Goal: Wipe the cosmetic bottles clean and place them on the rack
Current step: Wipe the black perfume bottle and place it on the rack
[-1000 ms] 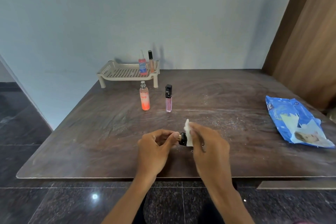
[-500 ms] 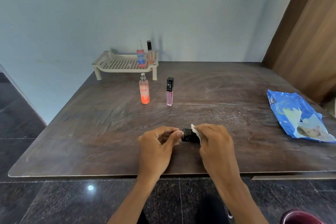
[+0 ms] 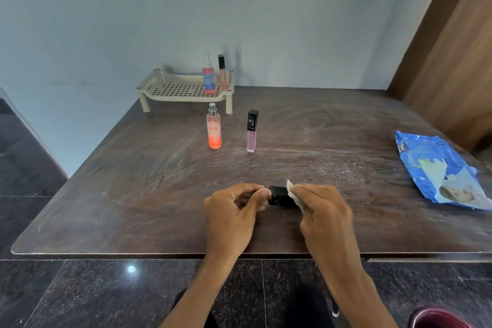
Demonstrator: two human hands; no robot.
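Dark wood-grain table [image 3: 149, 194], smeared and speckled white. Perforated beige plastic rack [image 3: 175, 88] at its far edge. Crinkled blue wipes pack [image 3: 436, 165] at right. Left hand [image 3: 231, 218] pinches the left end of a small, glossy black rectangular bottle [image 3: 279, 196], lying level over the table's near middle. Right hand [image 3: 324, 210], fingers curled together, presses a crumpled white wipe [image 3: 292, 193] against its right end.

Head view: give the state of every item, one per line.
Black bottle: sideways, left hand pinching one end.
Wipe: gripped by right hand, against the bottle's other end.
Orange spray bottle: upright on table.
Pink gloss tube: upright on table, capped.
Red bottle: upright on rack.
Peach tube: upright on rack.
Wipes pack: lying on table.
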